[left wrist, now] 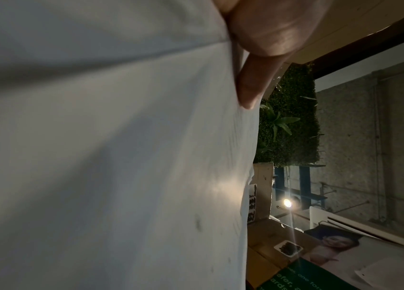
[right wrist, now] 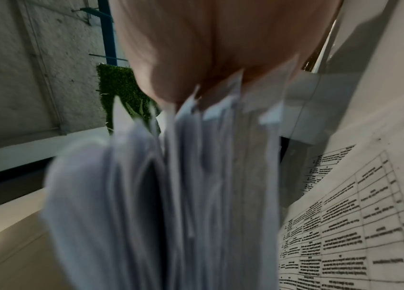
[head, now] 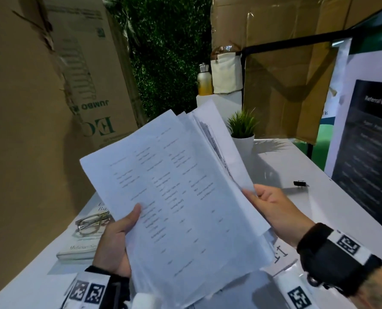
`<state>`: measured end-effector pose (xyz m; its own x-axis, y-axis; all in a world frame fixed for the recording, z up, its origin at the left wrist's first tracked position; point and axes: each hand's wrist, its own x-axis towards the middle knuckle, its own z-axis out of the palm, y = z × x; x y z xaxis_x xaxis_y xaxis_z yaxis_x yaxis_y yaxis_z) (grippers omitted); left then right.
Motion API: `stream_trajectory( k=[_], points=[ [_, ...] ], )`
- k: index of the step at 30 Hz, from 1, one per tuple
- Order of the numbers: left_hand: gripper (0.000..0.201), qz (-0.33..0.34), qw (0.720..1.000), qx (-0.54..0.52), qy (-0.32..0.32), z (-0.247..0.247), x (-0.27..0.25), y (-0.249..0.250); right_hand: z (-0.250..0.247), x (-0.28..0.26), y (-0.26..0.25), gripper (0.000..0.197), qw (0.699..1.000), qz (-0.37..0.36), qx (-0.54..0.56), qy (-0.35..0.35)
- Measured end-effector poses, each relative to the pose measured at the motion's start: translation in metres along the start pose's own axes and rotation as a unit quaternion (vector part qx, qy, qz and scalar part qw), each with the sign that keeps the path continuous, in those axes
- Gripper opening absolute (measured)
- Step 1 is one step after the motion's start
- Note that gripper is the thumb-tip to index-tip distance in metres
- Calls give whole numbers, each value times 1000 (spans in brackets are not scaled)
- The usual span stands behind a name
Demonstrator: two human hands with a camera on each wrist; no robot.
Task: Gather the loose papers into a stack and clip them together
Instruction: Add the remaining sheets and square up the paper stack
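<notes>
above the table (head: 297, 157), papers (head: 174, 197) tilted far-right, both grips clamped on them

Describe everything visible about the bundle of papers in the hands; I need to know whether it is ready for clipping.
The papers are white printed sheets, some with tables, held in the air above the white table, tilted. They are uneven: corners and edges fan out at the top and right. The left hand grips the lower left edge with its thumb on the top sheet; the right hand holds the right edge. No clip is on them; a black binder clip lies on the table.
</notes>
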<state>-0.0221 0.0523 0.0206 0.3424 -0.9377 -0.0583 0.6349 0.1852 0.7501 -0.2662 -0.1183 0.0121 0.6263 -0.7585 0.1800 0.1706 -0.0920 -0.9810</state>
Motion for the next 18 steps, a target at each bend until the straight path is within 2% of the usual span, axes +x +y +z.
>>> stream_trajectory(
  k=[2, 4, 6, 9, 11, 14, 18],
  points=[
    [98, 15, 1000, 17, 21, -5, 2, 0, 1, 0, -2, 38, 1000, -5, -5, -10],
    [98, 31, 998, 30, 43, -10, 4, 1, 3, 2, -5, 47, 999, 8, -29, -18],
    [86, 44, 996, 47, 62, -14, 6, 0, 7, 1, -7, 43, 999, 24, -34, -23],
    [43, 68, 992, 77, 67, -15, 7, -5, 13, 3, -4, 36, 998, 41, -34, -40],
    [32, 88, 989, 100, 62, -15, 7, -7, 15, 4, 1, 32, 997, 46, -36, -50],
    [33, 103, 988, 102, 49, -14, 4, -7, 18, 3, 3, 31, 996, 53, -39, -59],
    [47, 103, 991, 85, 21, -16, -1, 1, 20, 1, -10, 37, 995, 33, -9, -89]
  ],
)
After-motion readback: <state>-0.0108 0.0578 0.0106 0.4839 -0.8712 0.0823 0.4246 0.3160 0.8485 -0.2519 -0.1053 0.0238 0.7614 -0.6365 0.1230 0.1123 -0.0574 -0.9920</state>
